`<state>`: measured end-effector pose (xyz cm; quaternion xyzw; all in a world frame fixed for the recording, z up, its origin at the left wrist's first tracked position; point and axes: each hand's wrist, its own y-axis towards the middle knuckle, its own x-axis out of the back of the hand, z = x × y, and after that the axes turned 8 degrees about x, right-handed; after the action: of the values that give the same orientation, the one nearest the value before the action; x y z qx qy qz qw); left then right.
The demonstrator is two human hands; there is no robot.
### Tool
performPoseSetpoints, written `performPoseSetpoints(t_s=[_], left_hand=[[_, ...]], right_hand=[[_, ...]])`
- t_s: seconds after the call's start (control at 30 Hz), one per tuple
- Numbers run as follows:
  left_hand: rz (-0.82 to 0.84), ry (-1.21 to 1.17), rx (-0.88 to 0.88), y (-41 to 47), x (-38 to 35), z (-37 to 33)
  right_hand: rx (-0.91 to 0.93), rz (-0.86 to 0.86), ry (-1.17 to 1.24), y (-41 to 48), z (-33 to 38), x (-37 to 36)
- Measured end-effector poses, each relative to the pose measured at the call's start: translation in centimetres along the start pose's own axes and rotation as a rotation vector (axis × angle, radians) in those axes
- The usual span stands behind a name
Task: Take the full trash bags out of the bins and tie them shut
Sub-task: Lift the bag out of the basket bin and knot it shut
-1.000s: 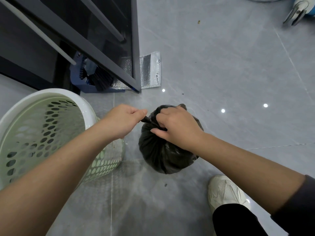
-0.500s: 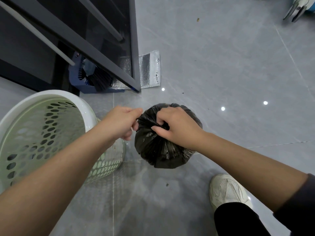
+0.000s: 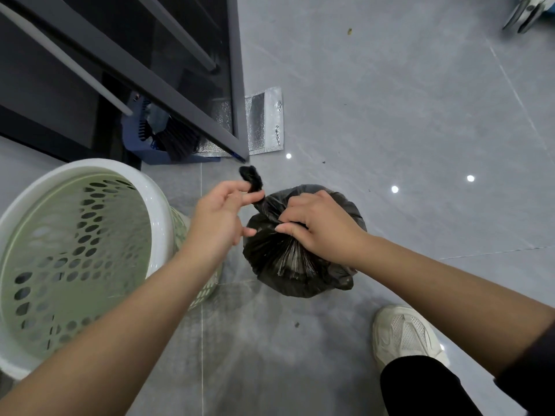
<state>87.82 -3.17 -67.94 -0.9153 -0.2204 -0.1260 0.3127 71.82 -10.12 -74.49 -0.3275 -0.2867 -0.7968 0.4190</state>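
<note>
A full black trash bag (image 3: 288,265) sits on the grey floor in the middle of the head view, its top gathered and twisted. My right hand (image 3: 318,228) pinches the gathered neck on top of the bag. My left hand (image 3: 219,219) holds the twisted free end of the bag (image 3: 251,178), which sticks up and away past my fingers. To the left stands a green perforated bin with a white rim (image 3: 90,235), with no bag visible inside it.
A dark cabinet with a glass door (image 3: 180,70) fills the upper left, with a blue dustpan and black brush (image 3: 168,139) under it. A silver foil pouch (image 3: 265,124) lies on the floor. My white shoe (image 3: 405,334) is at lower right.
My left hand has drawn the twisted end of the bag up and away from the neck, so it now sticks out beyond my fingers. My right hand stays on the neck.
</note>
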Motion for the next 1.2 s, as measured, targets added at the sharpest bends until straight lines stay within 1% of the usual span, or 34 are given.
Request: performPoseSetpoints(t_s=[0.1, 0.17, 0.27, 0.3, 0.33, 0.37, 0.43, 0.57, 0.67, 0.7, 0.77, 0.8, 0.83, 0.9, 0.97, 1.0, 1.03, 1.13, 1.17, 1.2], left_hand=[[0.135, 0.509, -0.359, -0.1, 0.1, 1.2], [0.178, 0.792, -0.523, 0.4, 0.3, 2.0], [0.159, 0.998, -0.673, 1.2, 0.9, 1.7], [0.137, 1.072, -0.702, 1.2, 1.1, 1.5], [0.127, 1.105, -0.690, 1.1, 1.3, 1.2], [0.131, 1.078, -0.640, 1.1, 1.5, 1.0], [0.164, 0.955, -0.478, 0.8, 1.5, 0.5], [0.162, 0.635, -0.123, 0.5, 0.7, 0.2], [0.142, 0.404, 0.069, 0.2, 1.1, 0.1], [0.181, 0.263, 0.126, 0.0, 1.1, 0.0], [0.308, -0.189, 0.256, -0.6, 0.7, 0.0], [0.342, -0.381, 0.297, -0.9, 0.4, 0.1], [0.342, -0.482, 0.293, -1.1, 0.1, 0.4], [0.321, -0.494, 0.233, -1.1, -0.6, 1.3], [0.334, -0.405, 0.171, -0.8, -0.9, 2.2], [0.337, -0.307, 0.132, -0.7, -0.9, 2.4], [0.314, -0.142, 0.064, -0.5, -0.8, 2.6], [0.163, 0.571, -0.281, -0.1, -0.3, 3.1], [0.121, 0.754, -0.382, -0.1, -0.2, 3.1], [0.094, 0.860, -0.459, -0.1, -0.1, 2.9]], right_hand=[[0.003, 0.011, 0.017, 0.0, -0.1, 0.1], [0.020, 0.010, 0.016, 0.0, -0.1, 0.3], [0.020, 0.010, 0.013, 0.0, -0.4, 0.4], [0.012, 0.017, 0.004, 0.0, -0.5, 0.4], [0.007, 0.024, -0.012, -0.1, -0.6, 0.4], [0.006, 0.029, -0.031, -0.1, -0.6, 0.3], [0.008, 0.025, -0.063, -0.2, -0.5, 0.1], [0.027, -0.024, -0.162, 0.0, 0.1, 0.0], [0.020, -0.081, -0.193, 0.0, 0.1, 0.2], [0.024, -0.096, -0.199, -0.1, 0.2, 0.2], [0.045, -0.115, -0.216, 0.0, 0.4, 0.1], [0.051, -0.116, -0.213, 0.0, 0.5, 0.1], [0.055, -0.120, -0.206, 0.1, 0.6, 0.1], [0.062, -0.125, -0.193, 0.3, 0.5, 0.0], [0.070, -0.107, -0.177, 0.4, 0.3, -0.1], [0.075, -0.093, -0.172, 0.4, 0.3, -0.2], [0.081, -0.082, -0.171, 0.4, 0.2, -0.3], [0.097, -0.072, -0.161, 0.2, 0.1, -0.5], [0.105, -0.070, -0.159, 0.2, 0.1, -0.5], [0.117, -0.068, -0.161, 0.0, 0.1, -0.6]])
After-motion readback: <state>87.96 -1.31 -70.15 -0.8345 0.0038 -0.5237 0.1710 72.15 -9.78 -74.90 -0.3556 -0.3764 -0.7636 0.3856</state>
